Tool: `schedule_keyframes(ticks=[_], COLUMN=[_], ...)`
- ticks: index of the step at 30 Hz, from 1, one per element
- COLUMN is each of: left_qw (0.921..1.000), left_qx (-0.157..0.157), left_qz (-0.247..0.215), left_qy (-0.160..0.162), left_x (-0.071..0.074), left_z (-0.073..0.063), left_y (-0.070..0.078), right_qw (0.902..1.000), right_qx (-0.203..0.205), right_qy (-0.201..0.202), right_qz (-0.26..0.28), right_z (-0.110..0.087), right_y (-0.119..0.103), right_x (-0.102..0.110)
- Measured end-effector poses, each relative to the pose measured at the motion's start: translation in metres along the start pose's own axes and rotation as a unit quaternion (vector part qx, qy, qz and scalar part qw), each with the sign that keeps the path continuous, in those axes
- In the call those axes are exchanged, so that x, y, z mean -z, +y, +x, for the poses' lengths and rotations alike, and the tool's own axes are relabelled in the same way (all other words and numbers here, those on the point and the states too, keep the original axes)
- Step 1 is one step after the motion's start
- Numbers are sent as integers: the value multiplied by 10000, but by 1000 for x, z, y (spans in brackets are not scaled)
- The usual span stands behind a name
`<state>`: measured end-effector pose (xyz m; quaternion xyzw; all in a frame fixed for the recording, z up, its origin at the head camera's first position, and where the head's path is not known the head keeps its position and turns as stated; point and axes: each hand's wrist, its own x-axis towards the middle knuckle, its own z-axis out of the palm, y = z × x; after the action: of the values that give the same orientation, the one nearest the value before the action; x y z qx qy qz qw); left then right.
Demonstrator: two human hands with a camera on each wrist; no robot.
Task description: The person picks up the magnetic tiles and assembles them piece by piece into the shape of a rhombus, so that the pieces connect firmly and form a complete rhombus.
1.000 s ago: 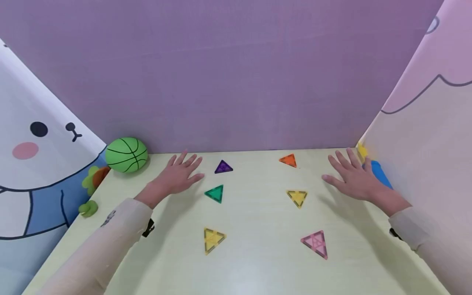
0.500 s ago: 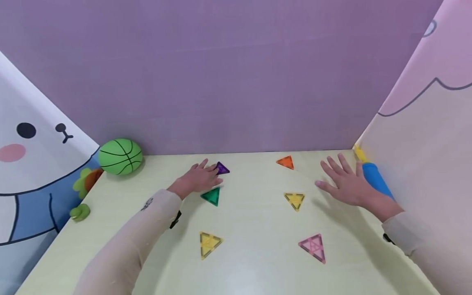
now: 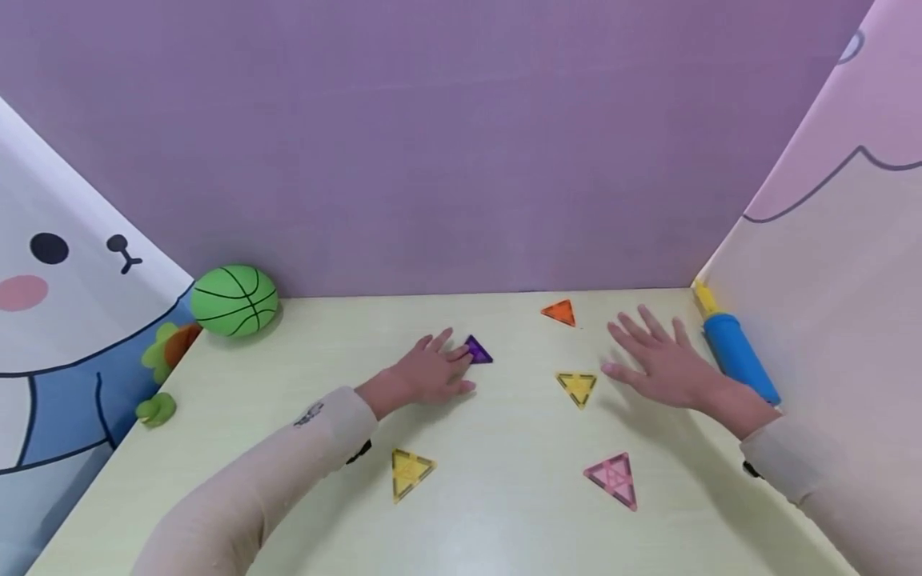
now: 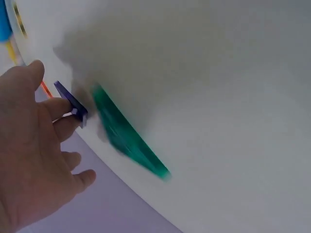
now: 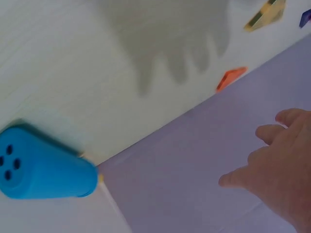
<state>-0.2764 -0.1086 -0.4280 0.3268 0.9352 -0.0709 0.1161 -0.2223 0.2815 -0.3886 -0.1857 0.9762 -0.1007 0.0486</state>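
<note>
At the middle of the pale table [image 3: 519, 464], toward the purple wall panel [image 3: 461, 160], the person's left hand [image 3: 430, 370] reaches a translucent purple triangular tile [image 3: 480, 351] with its fingertips. In the head view the left hand is palm down, its fingers loosely extended and parted; it touches the purple tile without a grip around it. The left wrist view adds what the head view conceals: a translucent green triangular tile [image 4: 127, 137], blurred, just beside the purple one. From above, the left hand hides it. The same wrist view shows two fingertips against the purple tile and the other fingers apart from it.

On the other side, the right hand [image 3: 670, 364] is spread wide above the table and holds nothing. Its shadow falls on the surface, and the right wrist view confirms the separated fingers. Nearest it are a yellow triangular tile with dark edge strips [image 3: 577, 389], an orange triangular tile [image 3: 560, 313] near the wall, and a blue cylinder with a yellow tip [image 3: 742, 360]. The right wrist view alone shows the dark holes [image 5: 17, 163] in the cylinder's end face.

Only the head view shows a pink triangular tile [image 3: 615, 480] and a second yellow triangular tile [image 3: 411, 474] nearer the person, a green ball with black lines [image 3: 234, 301] in the left corner, and a small rounded green figure [image 3: 156, 410] at the left edge.
</note>
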Motion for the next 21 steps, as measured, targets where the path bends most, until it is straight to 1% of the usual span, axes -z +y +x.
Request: schedule_keyframes(ticks=[2,5,7,9,11,14,18,21], left_qw=[9999,9996,9993,9990,9988,9987,9985,9985], left_qx=[-115,-281,-372,-450,-492,-516,-525,-530], left_qz=[26,38,43,37,26,41,136,101], left_qy=[46,14,-28,-37,-44,-27,-5,-24], left_x=[-1,0,0,0,0,-1,-2,-2], left_z=[-5,-12,-16,-20,-23,-26,-28,-28], left_y=[17,40,52,60,66,70,71,71], right_qw=[9996,9961,9915,9856,9801,9749,9738,9746], right_qx=[291,832,1223,1575,1848,2042,2032,1984], right_qy=[-59,-148,-254,-399,-533,-656,-745,-812], right_qz=[-19,-235,-369,-460,-500,-595,-697,-641], right_z=[2,3,3,3,4,6,9,10], right_y=[-12,-36,-51,-66,-77,-87,-91,-92], right_x=[-8,-25,-35,-44,-50,-57,-62,-62])
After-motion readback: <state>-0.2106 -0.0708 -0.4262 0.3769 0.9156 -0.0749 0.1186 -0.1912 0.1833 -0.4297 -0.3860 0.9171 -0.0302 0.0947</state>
